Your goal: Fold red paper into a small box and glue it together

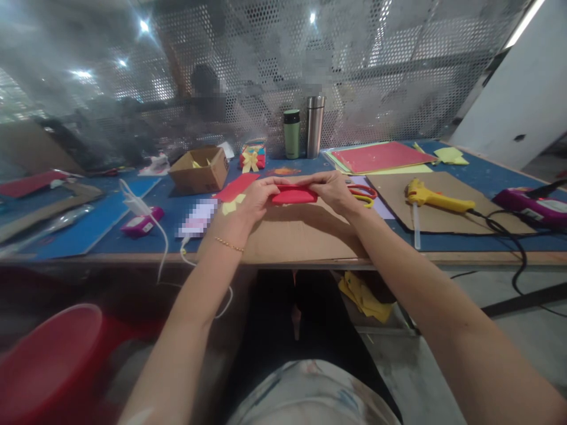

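Note:
Between both hands I hold a folded piece of red paper [295,195] a little above a brown cardboard sheet [305,236]. My left hand [259,199] pinches its left end, and my right hand [334,192] grips the right end. The far side of the paper is partly hidden by my fingers. Just right of my right hand lie scissors [365,193] with red and yellow handles. A scrap of yellow paper [233,204] and a flat red sheet [237,186] are by my left hand.
A yellow glue gun [438,198] rests on cardboard at right, its cord trailing over the edge. Left stand a cardboard box [199,171] and a purple device [142,222] with a white cable. Behind are a green tumbler [292,134], a steel flask [315,127] and coloured sheets [381,157].

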A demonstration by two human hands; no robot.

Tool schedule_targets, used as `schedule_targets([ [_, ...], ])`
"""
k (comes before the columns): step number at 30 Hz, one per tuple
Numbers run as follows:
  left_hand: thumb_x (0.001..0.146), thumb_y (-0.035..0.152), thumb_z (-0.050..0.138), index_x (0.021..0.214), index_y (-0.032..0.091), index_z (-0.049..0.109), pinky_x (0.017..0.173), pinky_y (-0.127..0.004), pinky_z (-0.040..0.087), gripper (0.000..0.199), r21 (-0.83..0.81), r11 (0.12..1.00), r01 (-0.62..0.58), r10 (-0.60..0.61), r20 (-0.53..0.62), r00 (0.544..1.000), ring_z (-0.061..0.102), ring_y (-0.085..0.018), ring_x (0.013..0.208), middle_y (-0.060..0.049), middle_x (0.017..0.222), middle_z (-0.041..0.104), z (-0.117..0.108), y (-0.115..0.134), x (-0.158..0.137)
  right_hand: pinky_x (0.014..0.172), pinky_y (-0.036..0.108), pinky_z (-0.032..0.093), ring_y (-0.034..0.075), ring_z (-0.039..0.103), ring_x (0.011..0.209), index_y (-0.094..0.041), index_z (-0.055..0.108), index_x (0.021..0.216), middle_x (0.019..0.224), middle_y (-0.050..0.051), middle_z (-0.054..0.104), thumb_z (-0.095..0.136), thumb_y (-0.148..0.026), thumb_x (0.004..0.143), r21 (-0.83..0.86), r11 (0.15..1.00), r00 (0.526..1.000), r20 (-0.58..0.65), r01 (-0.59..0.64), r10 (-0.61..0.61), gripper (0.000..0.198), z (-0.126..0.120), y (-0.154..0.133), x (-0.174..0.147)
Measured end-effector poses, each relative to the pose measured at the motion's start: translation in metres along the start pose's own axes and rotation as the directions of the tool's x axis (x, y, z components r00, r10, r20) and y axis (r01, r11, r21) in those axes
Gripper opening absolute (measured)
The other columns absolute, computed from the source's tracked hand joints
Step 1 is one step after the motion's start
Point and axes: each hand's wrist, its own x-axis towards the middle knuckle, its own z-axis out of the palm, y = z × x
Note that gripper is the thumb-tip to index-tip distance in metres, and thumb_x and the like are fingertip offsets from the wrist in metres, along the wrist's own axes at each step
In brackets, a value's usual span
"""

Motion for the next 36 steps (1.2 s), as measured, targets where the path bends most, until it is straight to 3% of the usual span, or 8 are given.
schedule_targets([
  [10, 0.071, 0.008, 0.064, 0.093, 0.016, 0.082, 0.057, -0.022, 0.050, 0.030, 0.088, 0.995, -0.045, 0.053, -0.091, 0.994, 0.061, -0.011, 0.061, -0.003, 0.081, 0.077, -0.001, -0.007, 0.004, 0.095, 0.038, 0.062, 0.023, 0.079, 0.097, -0.024, 0.089, 0.093, 0.100, 0.005, 0.086, 0.064, -0.012, 0.077, 0.005, 0.997, 0.995, 0.066, 0.080, -0.080, 0.032, -0.001, 0.006, 0.002],
  [17, 0.064, 0.007, 0.057, 0.086, 0.015, 0.080, 0.066, -0.025, 0.057, 0.033, 0.042, 0.999, -0.020, 0.021, -0.029, 0.999, 0.067, -0.014, 0.074, -0.006, 0.096, 0.079, -0.005, -0.004, 0.005, 0.099, 0.041, 0.061, 0.025, 0.080, 0.100, -0.026, 0.090, 0.092, 0.101, 0.004, 0.086, 0.067, -0.016, 0.079, -0.079, 0.990, 0.989, 0.101, 0.118, -0.109, 0.028, -0.004, 0.012, 0.005],
  [20, 0.070, 0.013, 0.061, 0.082, 0.015, 0.079, 0.074, -0.030, 0.060, 0.022, -0.001, 1.000, -0.007, 0.007, 0.018, 1.000, 0.070, -0.017, 0.083, -0.008, 0.099, 0.079, -0.005, -0.003, 0.004, 0.097, 0.040, 0.062, 0.025, 0.079, 0.097, -0.025, 0.090, 0.092, 0.100, 0.005, 0.086, 0.067, -0.020, 0.082, -0.112, 0.987, 0.991, 0.086, 0.115, -0.106, 0.026, -0.006, 0.013, 0.006],
  [25, 0.074, 0.015, 0.077, 0.083, 0.016, 0.078, 0.066, -0.025, 0.054, 0.008, -0.010, 1.000, -0.002, 0.002, -0.013, 1.000, 0.064, -0.012, 0.069, -0.003, 0.082, 0.075, -0.002, -0.004, 0.002, 0.096, 0.041, 0.061, 0.025, 0.078, 0.096, -0.024, 0.089, 0.087, 0.095, 0.005, 0.085, 0.064, -0.016, 0.077, -0.140, 0.982, 0.988, 0.109, 0.124, -0.109, 0.028, -0.006, 0.011, 0.006],
  [28, 0.075, 0.008, 0.074, 0.088, 0.016, 0.079, 0.071, -0.024, 0.053, 0.017, 0.047, 0.998, -0.037, 0.039, -0.041, 0.998, 0.063, -0.010, 0.068, -0.002, 0.080, 0.075, -0.003, -0.007, 0.003, 0.101, 0.043, 0.059, 0.026, 0.078, 0.102, -0.024, 0.089, 0.087, 0.095, 0.005, 0.085, 0.061, -0.013, 0.073, -0.109, 0.991, 0.990, 0.127, 0.079, -0.065, 0.033, -0.005, 0.004, 0.002],
  [32, 0.081, 0.008, 0.070, 0.096, 0.017, 0.080, 0.079, -0.025, 0.053, 0.020, 0.265, 0.943, -0.200, 0.225, -0.068, 0.972, 0.066, -0.012, 0.080, -0.003, 0.091, 0.078, -0.004, -0.008, 0.002, 0.100, 0.043, 0.059, 0.026, 0.076, 0.108, -0.024, 0.084, 0.119, 0.115, 0.007, 0.084, 0.064, -0.013, 0.073, 0.110, 0.991, 0.991, 0.115, -0.081, 0.068, 0.051, -0.006, -0.009, -0.005],
  [34, 0.083, 0.008, 0.068, 0.099, 0.018, 0.081, 0.087, -0.026, 0.053, 0.023, 0.356, 0.893, -0.277, 0.312, -0.043, 0.949, 0.068, -0.015, 0.091, -0.005, 0.101, 0.079, -0.002, -0.006, 0.001, 0.095, 0.042, 0.061, 0.025, 0.076, 0.102, -0.024, 0.081, 0.121, 0.114, 0.008, 0.083, 0.070, -0.023, 0.081, 0.183, 0.971, 0.985, 0.108, -0.152, 0.134, 0.042, -0.007, -0.013, -0.007],
  [36, 0.084, 0.007, 0.066, 0.099, 0.018, 0.081, 0.092, -0.027, 0.052, 0.024, 0.406, 0.854, -0.324, 0.359, -0.011, 0.933, 0.069, -0.017, 0.100, -0.006, 0.106, 0.079, 0.000, -0.004, -0.002, 0.088, 0.040, 0.062, 0.024, 0.076, 0.091, -0.023, 0.082, 0.108, 0.103, 0.010, 0.082, 0.071, -0.044, 0.090, 0.171, 0.965, 0.977, 0.120, -0.197, 0.178, 0.030, -0.009, -0.012, -0.008],
])
